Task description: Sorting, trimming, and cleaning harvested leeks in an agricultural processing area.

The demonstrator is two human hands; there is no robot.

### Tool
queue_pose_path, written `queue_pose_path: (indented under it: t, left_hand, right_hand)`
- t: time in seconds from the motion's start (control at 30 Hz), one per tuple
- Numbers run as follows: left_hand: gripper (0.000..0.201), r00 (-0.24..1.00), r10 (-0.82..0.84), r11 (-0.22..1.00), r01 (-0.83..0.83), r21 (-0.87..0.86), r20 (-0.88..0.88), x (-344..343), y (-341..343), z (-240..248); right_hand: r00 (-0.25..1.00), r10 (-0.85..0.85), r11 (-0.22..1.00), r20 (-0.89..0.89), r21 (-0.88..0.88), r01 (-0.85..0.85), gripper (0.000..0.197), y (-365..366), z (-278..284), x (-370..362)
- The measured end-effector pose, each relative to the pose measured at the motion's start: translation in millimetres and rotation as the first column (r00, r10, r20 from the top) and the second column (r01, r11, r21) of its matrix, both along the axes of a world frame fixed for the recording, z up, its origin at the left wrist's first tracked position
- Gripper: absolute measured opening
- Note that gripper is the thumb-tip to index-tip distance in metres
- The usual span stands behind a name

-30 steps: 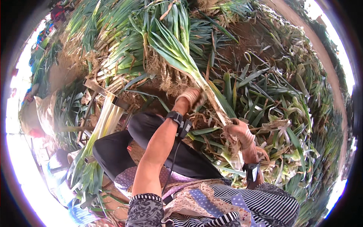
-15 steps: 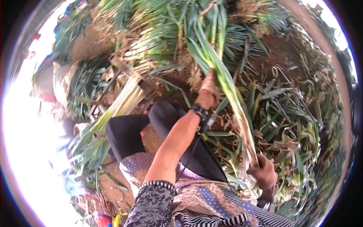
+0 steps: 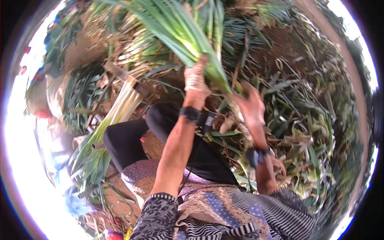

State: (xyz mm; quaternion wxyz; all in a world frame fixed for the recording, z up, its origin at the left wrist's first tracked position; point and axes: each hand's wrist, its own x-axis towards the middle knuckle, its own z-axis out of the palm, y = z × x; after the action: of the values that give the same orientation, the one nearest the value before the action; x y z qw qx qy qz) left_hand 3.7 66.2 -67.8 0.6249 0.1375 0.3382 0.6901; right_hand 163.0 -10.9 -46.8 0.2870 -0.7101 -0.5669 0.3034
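Long green-leaved leek (image 3: 216, 73), aslant

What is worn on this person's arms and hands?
The left sleeve has a grey and black floral pattern and a black and white striped cuff; the right sleeve looks dark. Both wristbands are dark: left wristband, right wristband.

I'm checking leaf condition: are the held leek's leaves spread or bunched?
Spread: beyond the left hand, the green leaves fan out toward the picture's upper edge.
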Motion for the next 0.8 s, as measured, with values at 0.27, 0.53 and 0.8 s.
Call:
queue_pose_path:
  t: [0.27,0.53,0.8]
  left_hand:
    - [0.044,0.991,-0.12,0.98,0.11,0.168,0.051,6,-1,9]
    - [0.055,0.979,-0.141,0.889,0.059,0.454,0.149,-44,-4,21]
    - [0.049,0.955,-0.132,0.936,0.032,0.351,0.266,-42,-4,21]
  right_hand:
    - [0.735,0.087,0.984,-0.672,0.175,0.043,0.022,68,-56,-23]
    - [0.971,-0.081,0.934,0.224,-0.324,0.153,0.029,-75,-218,132]
    - [0.865,-0.095,0.747,0.493,-0.539,0.389,0.051,-160,-165,224]
